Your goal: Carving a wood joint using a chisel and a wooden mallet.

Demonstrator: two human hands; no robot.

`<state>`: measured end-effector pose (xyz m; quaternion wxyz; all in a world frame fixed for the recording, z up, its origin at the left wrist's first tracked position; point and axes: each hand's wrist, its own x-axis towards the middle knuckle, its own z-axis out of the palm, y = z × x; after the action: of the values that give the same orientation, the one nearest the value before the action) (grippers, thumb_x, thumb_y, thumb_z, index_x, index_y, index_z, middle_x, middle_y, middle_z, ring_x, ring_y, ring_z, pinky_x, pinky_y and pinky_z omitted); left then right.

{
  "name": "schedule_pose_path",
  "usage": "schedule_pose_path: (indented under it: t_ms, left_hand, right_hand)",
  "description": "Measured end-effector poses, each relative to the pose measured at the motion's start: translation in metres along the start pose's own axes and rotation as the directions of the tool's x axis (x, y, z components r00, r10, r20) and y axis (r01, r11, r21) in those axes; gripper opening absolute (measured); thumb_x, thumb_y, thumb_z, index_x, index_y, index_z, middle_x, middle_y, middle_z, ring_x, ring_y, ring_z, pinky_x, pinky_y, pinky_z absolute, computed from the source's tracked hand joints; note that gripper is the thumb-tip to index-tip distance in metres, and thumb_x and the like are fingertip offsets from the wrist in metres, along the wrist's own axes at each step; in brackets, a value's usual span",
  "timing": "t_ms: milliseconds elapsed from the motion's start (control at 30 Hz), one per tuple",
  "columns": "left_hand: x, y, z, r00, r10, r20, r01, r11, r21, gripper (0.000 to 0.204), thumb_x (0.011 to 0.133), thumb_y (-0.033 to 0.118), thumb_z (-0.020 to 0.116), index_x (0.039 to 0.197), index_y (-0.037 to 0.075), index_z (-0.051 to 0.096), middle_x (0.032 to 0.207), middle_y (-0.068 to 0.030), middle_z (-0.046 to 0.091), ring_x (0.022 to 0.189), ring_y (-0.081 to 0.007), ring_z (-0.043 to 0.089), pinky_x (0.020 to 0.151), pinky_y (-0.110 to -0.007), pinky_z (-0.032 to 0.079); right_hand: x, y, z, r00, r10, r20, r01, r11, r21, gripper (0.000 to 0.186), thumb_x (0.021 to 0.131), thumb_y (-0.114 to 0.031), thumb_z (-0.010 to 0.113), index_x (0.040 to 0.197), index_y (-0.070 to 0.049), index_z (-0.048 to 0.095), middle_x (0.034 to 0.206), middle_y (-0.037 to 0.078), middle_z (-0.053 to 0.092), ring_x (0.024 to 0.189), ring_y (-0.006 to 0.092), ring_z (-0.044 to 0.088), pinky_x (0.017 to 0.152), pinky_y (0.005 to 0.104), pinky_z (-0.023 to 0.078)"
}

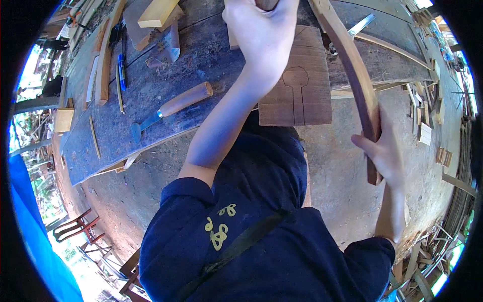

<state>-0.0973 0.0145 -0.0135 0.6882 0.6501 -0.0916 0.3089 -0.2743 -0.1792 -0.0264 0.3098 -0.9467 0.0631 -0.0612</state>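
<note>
My right hand (387, 153) is closed round the near end of a long brown wooden bar (354, 65), which slants up and away to the top edge. At the top middle, my left hand (264, 38) is curled over a brown thing partly cut off by the picture's edge. Its fingertips are hidden. Between the bar and my left forearm lies a wooden board (314, 95) with a rounded head and narrow stem drawn on it in dark lines. It juts over the front edge of the dark workbench (201, 55).
On the bench's left lie a wooden-handled chisel (186, 99), a blue pen (122, 70), wood strips (104, 70), a sandpaper piece (168, 48) and a pale block (157, 12). A metal blade (362, 23) lies right of the bar. Scrap wood (425, 272) stands on the floor.
</note>
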Motion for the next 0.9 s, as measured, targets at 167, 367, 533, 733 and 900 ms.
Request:
schedule_pose_path:
  t_ms: [167,367,533,733,900]
  left_hand:
    - [0.001,-0.002,0.003,0.998,0.060,-0.007,-0.060,0.997,0.053,0.020,0.087,0.007,0.069,0.073,0.000,0.056,0.059,0.0023,0.047,0.059,-0.0041,0.042,0.052,-0.027,0.039]
    - [0.001,0.000,0.006,0.999,0.042,-0.007,-0.042,0.998,0.036,0.019,0.087,0.008,0.069,0.074,0.000,0.058,0.058,0.0024,0.048,0.059,-0.0037,0.042,0.052,-0.026,0.038]
    - [0.002,-0.003,0.008,0.999,0.032,-0.009,-0.032,0.998,0.055,0.019,0.087,0.009,0.069,0.075,-0.001,0.059,0.058,0.0020,0.048,0.059,-0.0037,0.043,0.052,-0.027,0.038]
    - [0.013,-0.015,0.013,0.997,0.076,-0.003,-0.076,0.992,0.099,0.021,0.086,0.011,0.070,0.075,-0.002,0.059,0.056,-0.0017,0.050,0.057,-0.0055,0.045,0.052,-0.029,0.040]
    - [0.031,-0.024,0.014,0.989,0.146,-0.005,-0.143,0.975,0.168,0.020,0.085,0.013,0.070,0.079,-0.004,0.061,0.057,-0.0090,0.055,0.054,-0.0120,0.053,0.054,-0.033,0.043]
  right_hand:
    - [-0.023,-0.002,0.027,0.884,0.364,0.294,-0.462,0.777,0.427,0.055,0.069,-0.008,0.074,0.117,0.004,0.051,0.079,0.008,0.063,0.071,0.0155,0.063,0.062,0.0284,0.050]
    - [-0.055,-0.001,0.110,0.961,0.139,0.239,-0.277,0.496,0.823,0.068,0.071,-0.003,0.075,0.130,0.002,0.040,0.093,0.014,0.067,0.078,0.0157,0.064,0.066,0.0286,0.053]
    - [-0.043,-0.014,0.143,0.968,0.081,0.237,-0.249,0.407,0.879,0.069,0.073,0.001,0.072,0.132,0.001,0.037,0.103,0.015,0.064,0.087,0.0208,0.067,0.066,0.0306,0.055]
    - [-0.024,-0.022,0.150,0.969,0.137,0.204,-0.226,0.168,0.960,0.069,0.073,0.005,0.069,0.133,0.002,0.035,0.108,0.013,0.054,0.095,0.0309,0.068,0.065,0.0334,0.057]
    - [-0.005,-0.021,0.159,0.988,0.122,0.093,-0.118,0.215,0.970,0.064,0.074,0.005,0.068,0.130,0.003,0.036,0.106,0.014,0.055,0.089,0.0307,0.069,0.061,0.0324,0.057]
